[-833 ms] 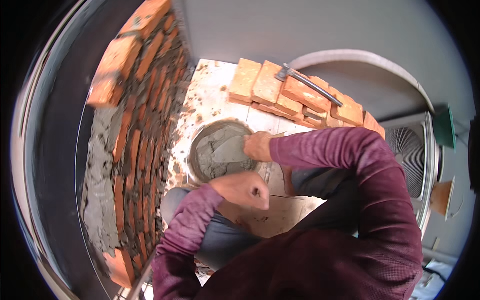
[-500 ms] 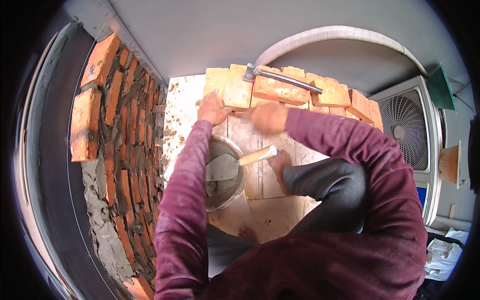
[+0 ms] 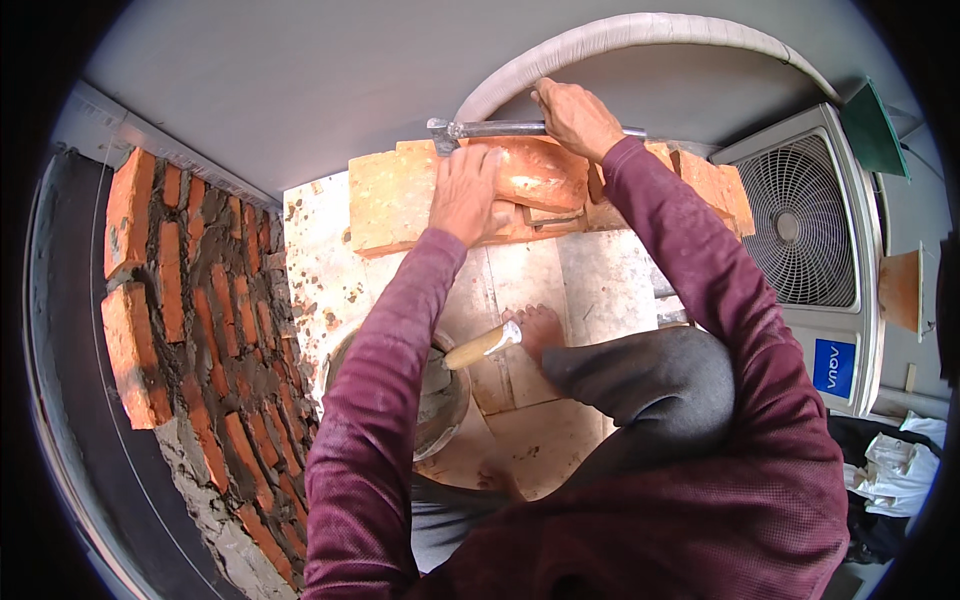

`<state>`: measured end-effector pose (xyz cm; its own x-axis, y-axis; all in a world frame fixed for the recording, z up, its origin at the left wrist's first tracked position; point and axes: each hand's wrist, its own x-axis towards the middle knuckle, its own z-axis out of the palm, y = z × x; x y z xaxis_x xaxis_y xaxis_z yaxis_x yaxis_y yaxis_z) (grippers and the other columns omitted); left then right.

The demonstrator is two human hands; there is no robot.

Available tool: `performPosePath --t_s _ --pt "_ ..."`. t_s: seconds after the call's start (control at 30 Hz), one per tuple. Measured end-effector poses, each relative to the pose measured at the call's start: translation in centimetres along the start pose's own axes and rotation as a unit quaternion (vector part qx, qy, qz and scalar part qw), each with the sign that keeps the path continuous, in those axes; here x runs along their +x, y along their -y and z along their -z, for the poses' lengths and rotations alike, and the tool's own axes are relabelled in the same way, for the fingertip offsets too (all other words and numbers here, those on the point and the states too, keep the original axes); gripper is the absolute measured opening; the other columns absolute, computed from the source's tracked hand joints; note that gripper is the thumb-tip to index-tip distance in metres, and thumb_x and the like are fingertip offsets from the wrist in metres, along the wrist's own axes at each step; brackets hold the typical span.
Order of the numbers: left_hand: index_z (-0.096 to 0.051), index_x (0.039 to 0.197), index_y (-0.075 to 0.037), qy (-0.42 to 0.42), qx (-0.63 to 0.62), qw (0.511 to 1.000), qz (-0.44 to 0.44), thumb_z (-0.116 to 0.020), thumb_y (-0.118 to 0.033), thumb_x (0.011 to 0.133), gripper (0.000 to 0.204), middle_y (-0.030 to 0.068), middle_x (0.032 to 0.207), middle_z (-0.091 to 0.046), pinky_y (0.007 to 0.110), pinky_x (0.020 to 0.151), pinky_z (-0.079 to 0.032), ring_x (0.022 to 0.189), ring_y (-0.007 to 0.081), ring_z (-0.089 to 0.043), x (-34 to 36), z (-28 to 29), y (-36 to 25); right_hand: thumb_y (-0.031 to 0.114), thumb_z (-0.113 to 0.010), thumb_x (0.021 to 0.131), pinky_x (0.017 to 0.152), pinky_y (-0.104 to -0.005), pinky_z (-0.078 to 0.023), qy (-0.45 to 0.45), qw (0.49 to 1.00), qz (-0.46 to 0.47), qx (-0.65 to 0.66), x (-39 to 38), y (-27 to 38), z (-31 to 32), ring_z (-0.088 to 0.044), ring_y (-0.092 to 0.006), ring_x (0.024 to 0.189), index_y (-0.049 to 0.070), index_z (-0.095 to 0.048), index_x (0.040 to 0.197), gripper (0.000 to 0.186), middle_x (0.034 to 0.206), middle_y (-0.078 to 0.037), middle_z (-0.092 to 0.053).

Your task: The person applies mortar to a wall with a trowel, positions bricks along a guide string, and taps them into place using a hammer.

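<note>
My right hand (image 3: 578,118) is closed around the metal handle of a hammer (image 3: 500,129), above a row of orange bricks. The hammer lies almost level, its head to the left, just beyond my left fingers. My left hand (image 3: 466,195) rests palm down on the bricks with its fingers stretched out; its underside is hidden. Against those fingers is the left end of a brick (image 3: 545,178) on top of the row. Nearer me, a trowel with a wooden handle (image 3: 482,345) stands in a bucket (image 3: 462,405) of grey mortar, partly covered by my left forearm.
On the left rises a brick wall (image 3: 215,330) with mortar joints, two loose bricks (image 3: 135,355) on its edge and a thin string alongside. An outdoor air-conditioner unit (image 3: 790,225) stands right, with a wrapped white pipe (image 3: 620,32) behind. My bare foot (image 3: 538,328) is beside the bucket.
My right hand has moved up and right and taken hold of the hammer's handle. My left hand has shifted right along the bricks. The view has shifted too.
</note>
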<state>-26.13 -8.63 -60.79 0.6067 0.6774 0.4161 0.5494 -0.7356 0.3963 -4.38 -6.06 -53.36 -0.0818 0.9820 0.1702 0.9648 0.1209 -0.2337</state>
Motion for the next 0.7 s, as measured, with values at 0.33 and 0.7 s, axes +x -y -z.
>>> performPosePath --t_s 0.33,0.7 --pt "-0.063 0.122 -0.015 0.038 0.169 0.972 -0.16 -0.063 -0.024 0.085 0.039 0.0101 0.125 -0.061 0.045 0.103 -0.039 0.126 0.027 -0.052 6.6 -6.4 1.0 0.031 -0.048 0.102 0.066 -0.0418 -0.04 0.034 0.969 -0.102 0.223 -0.3 -2.0 0.8 -0.053 -0.0306 0.08 0.002 -0.06 0.111 0.032 0.094 -0.016 -0.06" --pt "-0.049 0.146 -0.025 0.222 0.058 0.972 0.042 -0.086 -0.056 0.053 0.105 0.0185 0.13 -0.057 0.053 0.102 -0.042 0.127 0.0353 -0.049 3.4 5.4 -0.5 0.027 -0.049 0.105 0.035 -0.0171 -0.027 -0.065 0.645 0.023 0.761 -4.7 -1.3 16.6 -0.034 -0.0037 0.05 -0.001 -0.052 0.114 0.029 0.079 0.0 -0.042"
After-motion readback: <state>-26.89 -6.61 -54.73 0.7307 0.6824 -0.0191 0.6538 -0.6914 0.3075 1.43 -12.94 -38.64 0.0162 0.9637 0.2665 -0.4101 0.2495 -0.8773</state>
